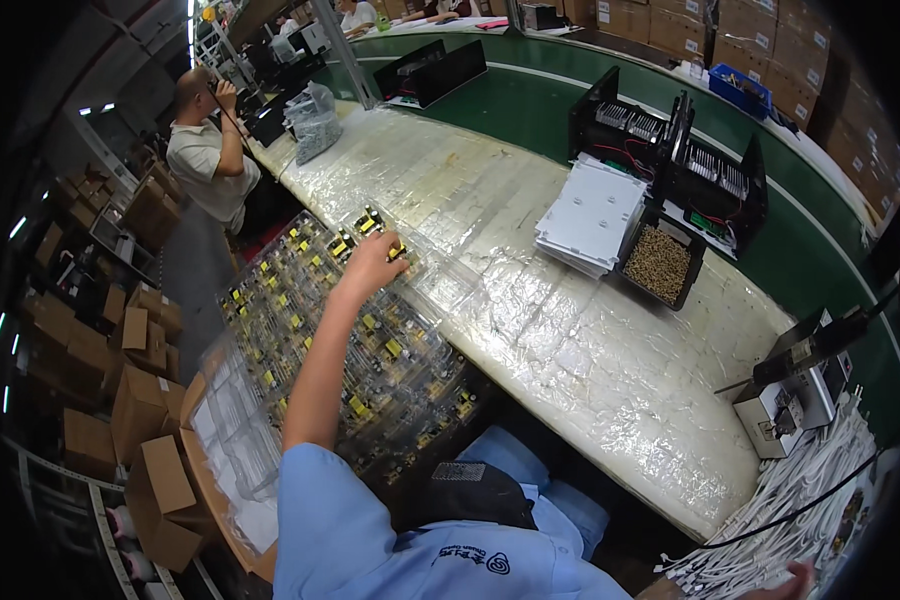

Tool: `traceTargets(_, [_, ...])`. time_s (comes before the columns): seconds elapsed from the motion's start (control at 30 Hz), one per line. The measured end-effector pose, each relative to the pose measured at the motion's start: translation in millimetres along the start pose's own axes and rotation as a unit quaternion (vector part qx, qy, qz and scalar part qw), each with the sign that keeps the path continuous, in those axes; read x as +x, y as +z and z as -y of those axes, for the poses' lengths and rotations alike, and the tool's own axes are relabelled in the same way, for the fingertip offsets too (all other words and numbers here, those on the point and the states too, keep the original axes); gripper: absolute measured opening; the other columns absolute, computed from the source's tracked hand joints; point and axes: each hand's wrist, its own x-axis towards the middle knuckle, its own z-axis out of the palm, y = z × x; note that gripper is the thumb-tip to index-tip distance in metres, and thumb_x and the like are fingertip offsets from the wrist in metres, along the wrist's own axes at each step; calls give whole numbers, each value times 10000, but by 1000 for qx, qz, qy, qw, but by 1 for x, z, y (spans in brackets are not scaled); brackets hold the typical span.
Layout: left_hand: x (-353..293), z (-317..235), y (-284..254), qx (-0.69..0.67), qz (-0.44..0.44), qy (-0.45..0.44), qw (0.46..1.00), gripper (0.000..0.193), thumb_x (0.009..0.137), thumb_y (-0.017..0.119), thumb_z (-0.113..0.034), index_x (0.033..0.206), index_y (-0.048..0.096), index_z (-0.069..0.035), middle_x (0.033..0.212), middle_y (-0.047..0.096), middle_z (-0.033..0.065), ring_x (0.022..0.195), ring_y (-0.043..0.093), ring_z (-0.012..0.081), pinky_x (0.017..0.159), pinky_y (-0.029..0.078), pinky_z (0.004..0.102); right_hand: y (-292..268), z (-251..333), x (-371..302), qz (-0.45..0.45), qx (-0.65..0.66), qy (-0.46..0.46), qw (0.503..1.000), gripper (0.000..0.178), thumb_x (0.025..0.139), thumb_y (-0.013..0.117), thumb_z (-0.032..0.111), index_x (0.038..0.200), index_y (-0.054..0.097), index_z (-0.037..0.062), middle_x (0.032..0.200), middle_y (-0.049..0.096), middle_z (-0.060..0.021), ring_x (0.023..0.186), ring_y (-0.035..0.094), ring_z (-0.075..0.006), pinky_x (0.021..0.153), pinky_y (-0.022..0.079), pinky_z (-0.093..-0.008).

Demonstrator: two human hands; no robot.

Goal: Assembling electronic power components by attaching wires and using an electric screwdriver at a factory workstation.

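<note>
At the table's [570, 330] left edge, the left hand [370, 265] gripped a small part over the clear tray [370, 350]; the right hand [795, 578], near right by white cables [800, 480], was unreadable.

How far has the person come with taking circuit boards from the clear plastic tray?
Done: nothing lies yet on the wrapped white bench. In hand: the left hand grips a yellow-part circuit board over the clear plastic tray. Left: many boards fill the tray. The right hand touches white cables.
</note>
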Motion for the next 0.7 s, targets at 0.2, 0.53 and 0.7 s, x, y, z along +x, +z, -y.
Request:
traceTargets(0.2, [2,-16,-6,31,12,-7,999,255,801,754,-221,852,653,9,888,633,180,846,610,356,759,488,458,68,60,-109,214,221,304,902,200,990,492,2,1162,592,-22,1067,638,-137,750,566,-129,707,486,-248])
traceTargets(0.53, [-19,-137,-45,-99,-176,178,963,150,875,683,-64,979,590,-7,1010,599,142,904,587,320,767,485,407,141,90,-118,387,273,358,805,140,934,577,-27,1048,659,-30,969,697,-117,766,640,-146,694,523,-267])
traceTargets(0.7, [-44,-237,48,-180,-106,314,926,305,760,741,46,1016,581,5,1091,583,175,975,616,362,809,535,405,173,75,-122,426,280,313,802,142,931,609,-1,1063,652,-26,969,696,-117,822,653,-164,764,514,-278])
